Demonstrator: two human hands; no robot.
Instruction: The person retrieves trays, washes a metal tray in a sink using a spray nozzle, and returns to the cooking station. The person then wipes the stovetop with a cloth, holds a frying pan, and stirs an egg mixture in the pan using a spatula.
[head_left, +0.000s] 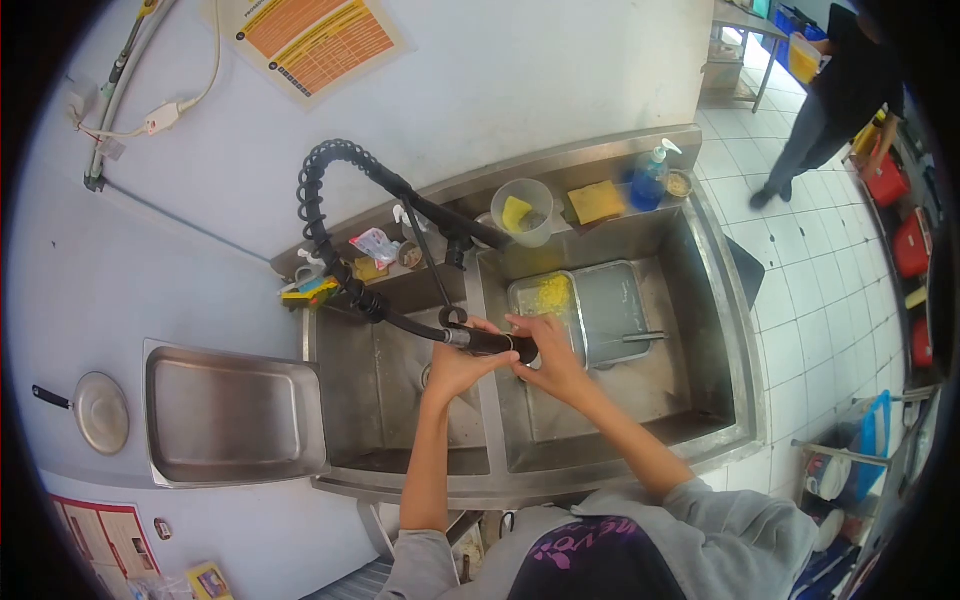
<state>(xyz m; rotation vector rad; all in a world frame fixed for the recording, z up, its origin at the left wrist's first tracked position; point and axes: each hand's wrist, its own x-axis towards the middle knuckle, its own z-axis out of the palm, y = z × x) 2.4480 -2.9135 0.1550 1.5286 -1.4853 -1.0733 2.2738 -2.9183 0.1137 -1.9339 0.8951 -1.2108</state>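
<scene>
Gray shirt (725, 545) lies nearest my camera, its wearer facing a steel double sink (722, 265). I see the left hand (466, 371) and the right hand (551, 358) both curled around a black sprayer (488, 342) above the sink's middle, its coiled hose (312, 200) arching over the sink's left side. Within the sink's right basin (700, 350), yellow bits (553, 293) lie in a metal tray (526, 298) next to a second tray (610, 285). Along the sink's back ledge stand a tub (538, 232), a yellow pad (597, 202) and a blue soap bottle (648, 185). Left of the sink rests a deep pan (232, 415). Beyond the sink's right end, I make out a person (845, 95) in dark clothes, holding a yellow container (803, 60).
</scene>
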